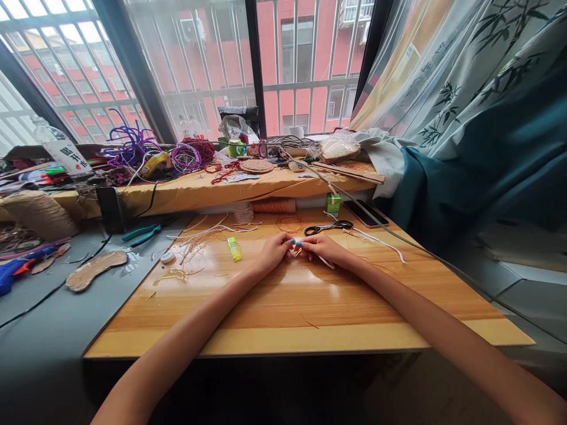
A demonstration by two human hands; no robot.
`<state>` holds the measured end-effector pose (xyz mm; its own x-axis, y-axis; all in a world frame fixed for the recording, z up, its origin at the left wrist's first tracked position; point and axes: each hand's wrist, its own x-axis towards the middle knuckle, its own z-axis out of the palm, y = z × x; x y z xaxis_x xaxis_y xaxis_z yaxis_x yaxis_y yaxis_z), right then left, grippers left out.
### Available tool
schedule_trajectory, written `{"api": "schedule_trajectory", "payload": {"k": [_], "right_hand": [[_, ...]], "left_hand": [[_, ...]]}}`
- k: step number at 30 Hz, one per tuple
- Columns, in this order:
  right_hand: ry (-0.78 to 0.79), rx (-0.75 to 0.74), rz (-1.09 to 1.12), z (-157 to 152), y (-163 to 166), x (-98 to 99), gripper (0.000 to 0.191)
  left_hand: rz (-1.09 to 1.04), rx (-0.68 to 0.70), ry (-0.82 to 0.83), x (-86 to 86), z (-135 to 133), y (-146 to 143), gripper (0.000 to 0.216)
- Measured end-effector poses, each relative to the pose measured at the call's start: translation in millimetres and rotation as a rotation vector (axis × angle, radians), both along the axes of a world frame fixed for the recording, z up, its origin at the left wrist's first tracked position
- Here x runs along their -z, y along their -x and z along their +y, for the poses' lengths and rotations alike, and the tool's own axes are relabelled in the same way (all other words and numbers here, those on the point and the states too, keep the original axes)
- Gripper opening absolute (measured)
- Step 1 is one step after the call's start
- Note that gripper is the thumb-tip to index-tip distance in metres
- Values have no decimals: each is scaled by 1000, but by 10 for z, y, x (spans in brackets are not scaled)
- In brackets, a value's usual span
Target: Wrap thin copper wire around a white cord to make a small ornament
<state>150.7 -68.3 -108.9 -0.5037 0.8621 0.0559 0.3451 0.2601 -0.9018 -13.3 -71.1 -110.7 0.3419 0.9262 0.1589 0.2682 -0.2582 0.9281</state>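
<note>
Both my hands meet over the middle of the wooden table (310, 307). My left hand (274, 251) and my right hand (325, 248) pinch a small white strip (297, 246) between their fingertips; a loose end of it trails down to the right onto the wood. The nails are painted blue. A yellow-green lighter (234, 248) lies just left of my left hand. Black scissors (328, 226) and a coil of thin copper-coloured wire (290, 224) lie just beyond the hands.
Loose wire strands (199, 239), teal pliers (144, 234) and a cardboard cut-out (95, 269) lie to the left. A phone (365, 213), a green box (333, 203) and a white cord (381, 239) sit right. The cluttered sill (199, 189) holds purple wire and spools.
</note>
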Motion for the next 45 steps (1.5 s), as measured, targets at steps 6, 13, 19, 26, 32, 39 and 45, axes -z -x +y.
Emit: {"api": "schedule_trajectory", "payload": {"k": [6, 13, 19, 26, 32, 39, 45], "right_hand": [[34, -2, 12, 22, -20, -4, 38], [103, -9, 33, -13, -58, -71, 36], [94, -6, 23, 1, -54, -46, 41], [16, 36, 11, 54, -54, 24, 41], [-27, 72, -11, 44, -7, 44, 36], [-15, 27, -62, 19, -21, -15, 33], [32, 18, 0, 35, -26, 16, 34]], "left_hand": [[-6, -2, 7, -7, -3, -1, 11], [-62, 0, 25, -3, -7, -1, 9], [-87, 22, 23, -13, -9, 5, 11], [-56, 53, 50, -43, -22, 6, 17], [-36, 23, 14, -35, -20, 3, 13], [-50, -9, -14, -2, -9, 22, 11], [-70, 12, 7, 15, 12, 24, 13]]}}
